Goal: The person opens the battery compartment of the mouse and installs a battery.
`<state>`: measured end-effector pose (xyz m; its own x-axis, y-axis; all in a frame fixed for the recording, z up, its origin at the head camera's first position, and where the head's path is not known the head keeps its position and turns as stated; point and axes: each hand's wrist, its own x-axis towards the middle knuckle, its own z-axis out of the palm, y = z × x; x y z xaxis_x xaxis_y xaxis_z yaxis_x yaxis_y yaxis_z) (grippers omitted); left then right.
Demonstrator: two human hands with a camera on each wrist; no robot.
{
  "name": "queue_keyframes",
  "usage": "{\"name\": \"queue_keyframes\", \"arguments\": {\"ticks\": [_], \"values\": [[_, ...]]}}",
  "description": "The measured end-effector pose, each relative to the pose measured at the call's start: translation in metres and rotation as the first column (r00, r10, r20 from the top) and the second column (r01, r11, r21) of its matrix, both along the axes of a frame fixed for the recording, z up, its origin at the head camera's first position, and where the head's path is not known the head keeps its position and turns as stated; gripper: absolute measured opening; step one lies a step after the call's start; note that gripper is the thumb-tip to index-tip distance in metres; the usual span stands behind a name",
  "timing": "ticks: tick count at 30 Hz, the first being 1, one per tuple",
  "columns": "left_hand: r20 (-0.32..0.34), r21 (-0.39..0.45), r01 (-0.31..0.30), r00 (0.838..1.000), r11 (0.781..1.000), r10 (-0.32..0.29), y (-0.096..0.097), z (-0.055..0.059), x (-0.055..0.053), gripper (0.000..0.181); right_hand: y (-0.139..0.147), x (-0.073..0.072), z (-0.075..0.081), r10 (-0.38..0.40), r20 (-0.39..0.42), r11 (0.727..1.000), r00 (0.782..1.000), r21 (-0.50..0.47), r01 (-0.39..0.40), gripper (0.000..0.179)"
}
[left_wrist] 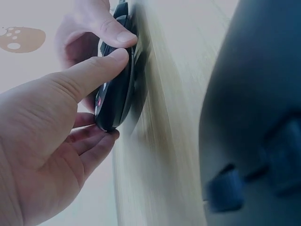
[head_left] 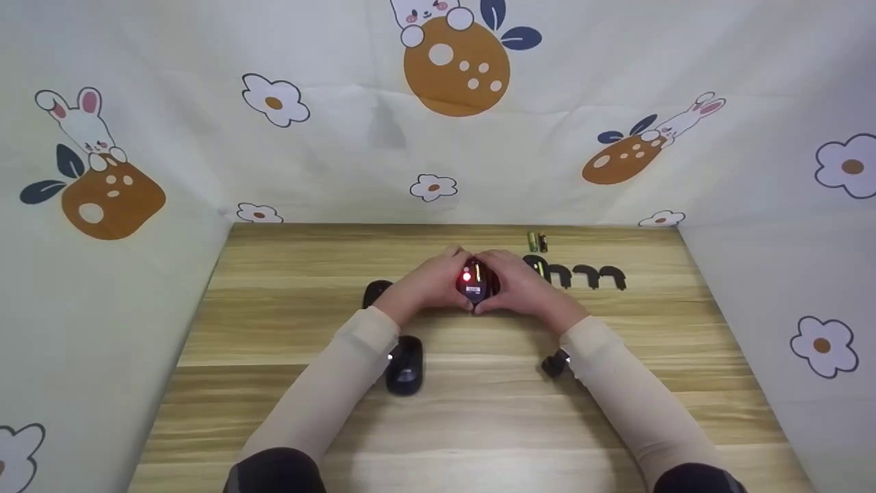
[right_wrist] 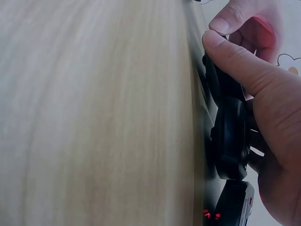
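Observation:
Bottom side up, a black computer mouse (head_left: 473, 290) is held between both hands, a red light glowing on its underside and a yellowish strip beside the light. My left hand (head_left: 432, 279) grips its left side, thumb (left_wrist: 101, 70) along the near edge and fingertips under one end in the left wrist view. From the right, my right hand (head_left: 521, 284) grips the mouse, its thumb (right_wrist: 230, 52) meeting the left thumb in the right wrist view. The palms hide parts of the mouse.
Another upturned mouse (head_left: 536, 264) lies right of the hands, beside several curved black covers (head_left: 586, 276). Two batteries (head_left: 538, 242) lie behind. Left of centre are a black mouse (head_left: 405, 366) and another, partly hidden black mouse (head_left: 376, 292). Patterned cloth surrounds the wooden table (head_left: 479, 411).

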<state>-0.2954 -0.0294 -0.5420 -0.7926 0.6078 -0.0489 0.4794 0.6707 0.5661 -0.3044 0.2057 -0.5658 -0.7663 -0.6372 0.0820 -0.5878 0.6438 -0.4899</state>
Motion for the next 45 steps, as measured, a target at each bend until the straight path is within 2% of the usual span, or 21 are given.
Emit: {"name": "queue_keyframes", "arguments": {"ticks": [20,32,38,42,45], "values": [[-0.023,0.014,0.024,0.999,1.000,-0.024,-0.001,-0.003,0.000,0.097,0.003,0.004,-0.001,-0.020,-0.021,1.000,1.000,0.004,0.020,0.115],[0.011,-0.019,-0.002,1.000,1.000,0.002,-0.010,0.010,0.003,0.108,0.006,0.014,0.005,-0.055,0.021,0.998,0.998,-0.034,0.056,0.119],[0.021,0.019,-0.010,1.000,1.000,0.010,-0.026,0.018,0.019,0.099,0.009,0.026,0.004,-0.095,0.024,0.992,0.995,-0.085,0.096,0.113],[0.006,0.054,-0.012,1.000,0.998,0.012,-0.040,0.021,0.037,0.092,0.010,0.042,0.005,-0.123,0.008,0.982,0.992,-0.147,0.123,0.106],[-0.003,0.064,-0.019,1.000,0.998,0.020,-0.052,0.023,0.053,0.089,0.009,0.056,0.006,-0.115,-0.020,0.975,0.993,-0.194,0.109,0.101]]}}
